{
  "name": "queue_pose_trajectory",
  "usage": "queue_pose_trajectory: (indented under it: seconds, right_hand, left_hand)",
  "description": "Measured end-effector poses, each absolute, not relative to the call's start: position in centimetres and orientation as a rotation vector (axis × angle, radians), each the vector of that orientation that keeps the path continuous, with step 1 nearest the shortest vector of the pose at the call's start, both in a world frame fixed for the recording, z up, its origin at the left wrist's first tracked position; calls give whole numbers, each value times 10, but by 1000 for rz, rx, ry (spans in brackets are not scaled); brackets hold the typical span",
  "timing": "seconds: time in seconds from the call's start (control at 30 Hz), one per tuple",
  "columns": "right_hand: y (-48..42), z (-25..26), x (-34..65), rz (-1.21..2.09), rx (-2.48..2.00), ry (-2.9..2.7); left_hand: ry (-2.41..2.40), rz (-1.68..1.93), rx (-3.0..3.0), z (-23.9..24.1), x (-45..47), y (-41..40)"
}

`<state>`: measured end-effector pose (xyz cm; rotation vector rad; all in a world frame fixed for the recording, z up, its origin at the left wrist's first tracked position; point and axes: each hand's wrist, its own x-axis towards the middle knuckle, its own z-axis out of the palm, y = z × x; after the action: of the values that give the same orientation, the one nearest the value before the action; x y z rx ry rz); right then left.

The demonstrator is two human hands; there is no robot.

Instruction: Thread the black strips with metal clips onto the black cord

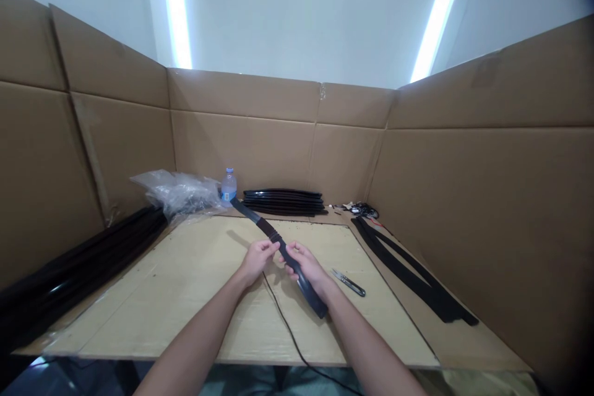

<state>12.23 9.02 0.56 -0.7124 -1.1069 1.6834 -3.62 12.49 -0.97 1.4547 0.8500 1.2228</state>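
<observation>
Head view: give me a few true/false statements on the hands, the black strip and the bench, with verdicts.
1. The left hand and the right hand both grip the long black strip. True.
2. The snips lie left of the left hand. False: they lie on the cardboard to the right of the right hand.
3. A water bottle stands upright near the back wall. True.
4. The clear plastic bag lies at the right side of the bench. False: it is at the back left, beside the bottle.
5. A stack of black strips lies along the back wall. True.
</observation>
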Motion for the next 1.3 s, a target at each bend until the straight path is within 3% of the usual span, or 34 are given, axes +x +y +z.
queue_pose_trajectory:
  seconds: [0.4, 0.77, 1.3]
  right_hand:
    - [87, 7, 124, 1620, -880, -1158]
    - [88, 9, 124, 1739, -705, -1054]
    - [85, 11, 121, 1661, -725, -1088]
  left_hand:
    - [783, 1125, 1393, -8, -39, 124]
    - [887, 1214, 1447, -8, -37, 125]
    - [839, 1209, 1510, -10, -36, 125]
